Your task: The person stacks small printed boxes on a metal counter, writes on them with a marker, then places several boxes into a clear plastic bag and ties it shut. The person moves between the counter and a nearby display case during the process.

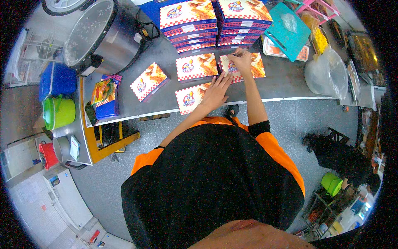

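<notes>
My right hand [242, 62] is above a printed cardboard food box [257, 65] on the metal table, its fingers pinched around something small that I cannot make out. My left hand [218, 90] lies flat, fingers spread, its fingertips at that box's lower left corner and its palm over another box [188, 99] at the table's front edge. A further box [196, 67] sits just left of the right hand's box. One more box [150, 81] rests at an angle farther left. Behind them stand two tall stacks of the same boxes [188, 14] [244, 12].
A large metal pot [115, 43] stands back left. Flattened printed cartons [107, 109] lie at the left table corner. At the right are a teal cutting board [289, 31] with a knife, a kitchen scale [301, 53] and a clear plastic bag [326, 73]. Another person [342, 155] is at the lower right.
</notes>
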Tool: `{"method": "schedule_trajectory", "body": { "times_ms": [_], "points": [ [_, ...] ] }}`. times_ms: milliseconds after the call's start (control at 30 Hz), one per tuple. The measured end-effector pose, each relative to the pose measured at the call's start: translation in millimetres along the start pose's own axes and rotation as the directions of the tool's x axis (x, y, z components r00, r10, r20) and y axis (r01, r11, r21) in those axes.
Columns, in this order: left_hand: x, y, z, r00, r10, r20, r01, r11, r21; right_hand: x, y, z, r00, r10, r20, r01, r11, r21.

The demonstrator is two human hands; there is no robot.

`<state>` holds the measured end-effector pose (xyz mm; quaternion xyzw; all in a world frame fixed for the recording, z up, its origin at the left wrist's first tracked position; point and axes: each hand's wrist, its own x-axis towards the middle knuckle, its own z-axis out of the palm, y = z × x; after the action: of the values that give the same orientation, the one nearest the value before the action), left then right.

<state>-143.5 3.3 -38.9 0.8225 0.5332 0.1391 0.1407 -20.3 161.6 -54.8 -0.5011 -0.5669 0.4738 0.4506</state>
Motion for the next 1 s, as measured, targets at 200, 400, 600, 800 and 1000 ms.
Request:
{"method": "schedule_trajectory", "body": {
  "times_ms": [200,400,600,800,1000],
  "points": [
    [0.8,-1.1,1.1,1.0,-0.013,0.026,0.014,1.0,-0.024,3.0,11.9,-1.1,0.991,-0.132,0.012,0.132,0.991,0.011],
    [-1.2,-1.2,7.4,0.999,-0.005,-0.046,0.0,0.995,-0.099,0.9,1.5,-4.1,0.997,-0.056,-0.045,0.059,0.995,0.082],
    [10.7,0.2,20.9,0.89,-0.452,-0.056,0.112,0.335,-0.936,-29.1,-33.8,-58.7,0.905,0.096,-0.414,0.065,0.931,0.359],
    [38.2,6.6,3.4,0.828,-0.535,0.167,0.321,0.208,-0.924,-54.0,-8.0,-94.0,0.842,-0.06,-0.536,-0.104,0.957,-0.27],
    [33.2,7.3,-4.9,0.763,-0.605,0.229,0.479,0.291,-0.828,-75.0,1.1,-81.5,0.897,-0.042,-0.44,-0.136,0.921,-0.365]
  ]
}}
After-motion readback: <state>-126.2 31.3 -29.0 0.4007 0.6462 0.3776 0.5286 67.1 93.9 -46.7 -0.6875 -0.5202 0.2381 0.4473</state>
